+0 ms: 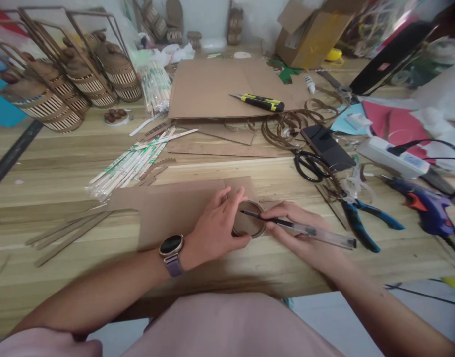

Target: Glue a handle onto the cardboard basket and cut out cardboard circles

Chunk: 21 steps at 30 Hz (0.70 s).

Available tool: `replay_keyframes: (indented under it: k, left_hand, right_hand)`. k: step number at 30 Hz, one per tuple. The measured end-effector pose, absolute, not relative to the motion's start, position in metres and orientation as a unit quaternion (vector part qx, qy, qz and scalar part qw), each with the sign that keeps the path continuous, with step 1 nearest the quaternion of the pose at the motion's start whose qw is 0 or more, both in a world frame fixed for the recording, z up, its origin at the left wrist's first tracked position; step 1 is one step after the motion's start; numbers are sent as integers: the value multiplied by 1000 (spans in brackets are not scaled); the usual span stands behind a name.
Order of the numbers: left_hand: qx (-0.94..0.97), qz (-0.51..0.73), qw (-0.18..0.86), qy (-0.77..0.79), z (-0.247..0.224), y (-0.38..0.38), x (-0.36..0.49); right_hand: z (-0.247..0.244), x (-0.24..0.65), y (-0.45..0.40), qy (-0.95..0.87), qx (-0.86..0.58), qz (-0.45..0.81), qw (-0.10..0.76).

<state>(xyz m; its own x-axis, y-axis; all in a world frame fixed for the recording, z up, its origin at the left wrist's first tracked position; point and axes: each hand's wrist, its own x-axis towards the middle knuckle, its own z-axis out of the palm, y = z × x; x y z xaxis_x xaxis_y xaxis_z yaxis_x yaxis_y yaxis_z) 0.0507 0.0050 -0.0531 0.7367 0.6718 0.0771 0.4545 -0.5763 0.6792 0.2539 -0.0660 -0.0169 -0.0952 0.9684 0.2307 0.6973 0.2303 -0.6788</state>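
A round brown ring (264,229) lies on a flat piece of cardboard (175,208) near the table's front edge. My left hand (220,228), with a watch on the wrist, grips the ring from its left side, thumb at the near rim and fingers at the far rim. My right hand (298,228) pinches a clear pen (320,234) with a dark tip. The pen tip points left, over the inside of the ring, and the fingertips are close to the ring's right rim. Whether the tip touches the cardboard cannot be made out.
Black scissors (310,166), blue pliers (361,223) and a glue gun (424,203) lie to the right. A yellow-black cutter (260,102) rests on a cardboard sheet (212,84). Wrapped sticks (134,161) and small lanterns (116,69) are on the left.
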Motion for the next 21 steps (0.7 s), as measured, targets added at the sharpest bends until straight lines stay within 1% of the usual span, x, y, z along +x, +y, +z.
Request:
replay_keyframes:
  k: [3, 6, 11, 15, 19, 21]
  left_hand:
    - [872, 170, 329, 322, -54, 6, 51]
    - [873, 171, 325, 320, -54, 6, 51]
    - [874, 175, 323, 318, -55, 6, 50]
    - [875, 176, 325, 313, -55, 6, 50]
    - [874, 176, 323, 317, -55, 6, 50]
    - [875, 172, 322, 319, -54, 6, 50]
  right_hand:
    - [-21, 251, -63, -724, -578, 201, 319]
    - [-25, 250, -58, -730, -558, 201, 339]
    - [-24, 249, -52, -724, -550, 247, 336]
    - [-24, 248, -49, -716, -554, 261, 335]
    - [-27, 253, -47, -719, -557, 243, 336]
    - [-28, 258, -48, -726, -567, 217, 322]
